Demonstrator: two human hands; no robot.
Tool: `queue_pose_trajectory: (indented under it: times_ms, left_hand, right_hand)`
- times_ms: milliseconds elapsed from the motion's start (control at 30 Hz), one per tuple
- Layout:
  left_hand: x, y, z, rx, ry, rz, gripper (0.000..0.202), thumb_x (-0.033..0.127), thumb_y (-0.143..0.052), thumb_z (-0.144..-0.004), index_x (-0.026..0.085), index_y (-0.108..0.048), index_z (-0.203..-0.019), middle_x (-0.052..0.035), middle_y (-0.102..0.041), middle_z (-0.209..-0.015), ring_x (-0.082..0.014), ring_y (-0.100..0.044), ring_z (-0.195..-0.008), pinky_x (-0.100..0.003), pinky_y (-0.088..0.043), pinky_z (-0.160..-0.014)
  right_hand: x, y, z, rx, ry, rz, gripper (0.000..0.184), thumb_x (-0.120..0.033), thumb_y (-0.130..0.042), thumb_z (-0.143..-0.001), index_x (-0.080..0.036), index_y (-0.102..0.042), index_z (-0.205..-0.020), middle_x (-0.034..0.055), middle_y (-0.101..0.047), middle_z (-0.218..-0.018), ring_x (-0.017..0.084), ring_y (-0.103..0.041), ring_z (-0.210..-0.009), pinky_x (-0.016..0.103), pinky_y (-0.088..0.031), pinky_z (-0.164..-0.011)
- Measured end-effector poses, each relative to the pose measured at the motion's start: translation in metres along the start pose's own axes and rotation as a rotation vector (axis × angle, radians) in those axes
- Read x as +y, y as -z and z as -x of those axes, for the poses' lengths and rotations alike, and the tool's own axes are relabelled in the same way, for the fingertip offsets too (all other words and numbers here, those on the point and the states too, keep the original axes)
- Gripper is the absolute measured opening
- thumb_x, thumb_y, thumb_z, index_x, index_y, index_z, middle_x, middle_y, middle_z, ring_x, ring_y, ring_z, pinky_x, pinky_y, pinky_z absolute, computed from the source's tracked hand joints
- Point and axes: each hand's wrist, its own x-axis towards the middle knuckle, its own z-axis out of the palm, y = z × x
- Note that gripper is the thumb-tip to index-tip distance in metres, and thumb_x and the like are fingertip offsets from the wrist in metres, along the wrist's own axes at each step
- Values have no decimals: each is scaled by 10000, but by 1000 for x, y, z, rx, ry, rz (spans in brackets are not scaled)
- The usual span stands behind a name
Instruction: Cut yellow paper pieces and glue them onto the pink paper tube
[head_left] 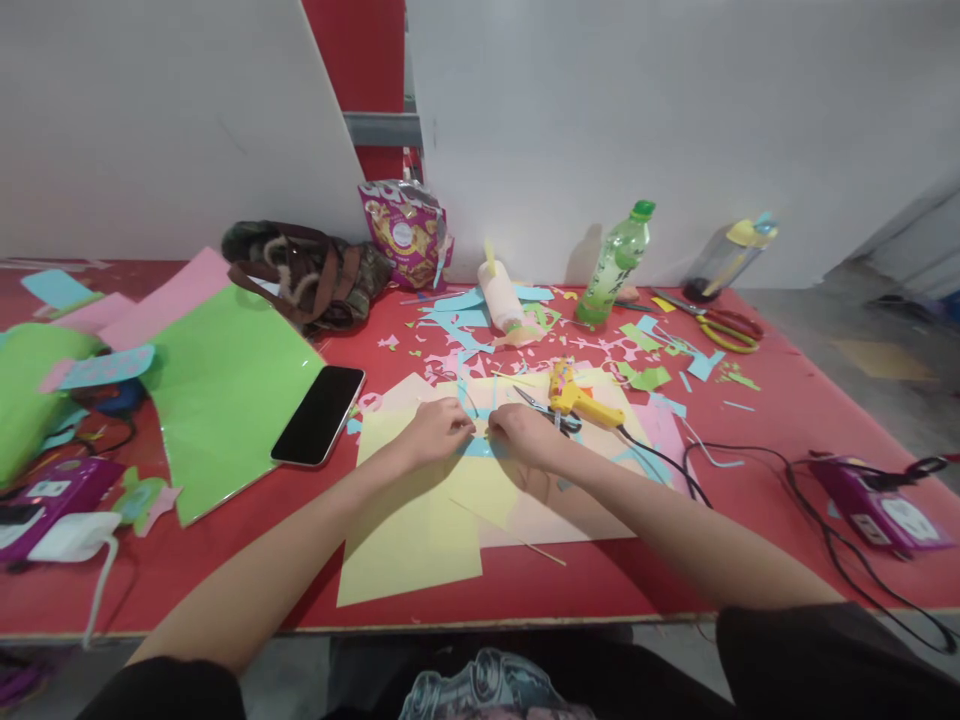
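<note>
My left hand [439,430] and my right hand [521,436] meet over yellow paper sheets [412,520] on the red table [225,560]. Both have fingers curled in a pinch on a small light-blue paper piece [480,446] lying between them. Small scissors [541,405] lie just beyond my right hand, touching a yellow glue gun [581,400] whose black cable [675,470] runs right. A thin wooden stick [536,548] lies on the sheets below my right forearm.
A black phone [319,414] rests on a green sheet [225,390]. A brown bag [307,270], snack pouch [405,230], paper roll [501,295], green bottle [616,262], second bottle [724,260], red-yellow scissors [720,325] and scraps [645,375] lie behind. Purple devices [877,505] [45,495] flank.
</note>
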Motion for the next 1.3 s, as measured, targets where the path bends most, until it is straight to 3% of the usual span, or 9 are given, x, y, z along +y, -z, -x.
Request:
queue_pose_trajectory:
  times_ms: [233,433,700,1300]
  left_hand:
    - [3,-6,11,24,6,32,249,250,-441,-762,187,-675,-702,-43,-574,-696,-159,-519,-664,-270,-362,-640]
    - [10,-14,6,64,40,19,209,230,-473,-739,180,-672,-702,-39,-580,-725,-153,-519,-658,-277,-356,-637]
    - [3,-19,-3,4,-4,18,207,291,-505,-749,189,-676,-690,-19,-571,-701,-145,-526,-662,-275,-353,-642]
    - [10,-19,-3,-8,57,-3,195,246,-484,-726,185,-659,-667,-19,-561,-685,-152,-525,-670,-293,-355,-653]
  right_hand:
    - [-4,-8,5,42,-41,18,184,-77,-439,-809,-103,-622,-807,94,-566,-817,172,-505,-810,246,-342,-690]
    - [-3,-16,8,99,-62,-4,187,-79,-435,-809,-110,-618,-789,77,-549,-787,163,-488,-775,240,-344,-663]
    - [0,-19,6,140,-57,-42,178,-72,-447,-795,-106,-619,-766,70,-548,-772,154,-495,-757,229,-358,-666]
    - [7,-29,6,240,22,-64,167,-50,-473,-763,-114,-614,-701,56,-527,-708,157,-464,-721,241,-362,-654]
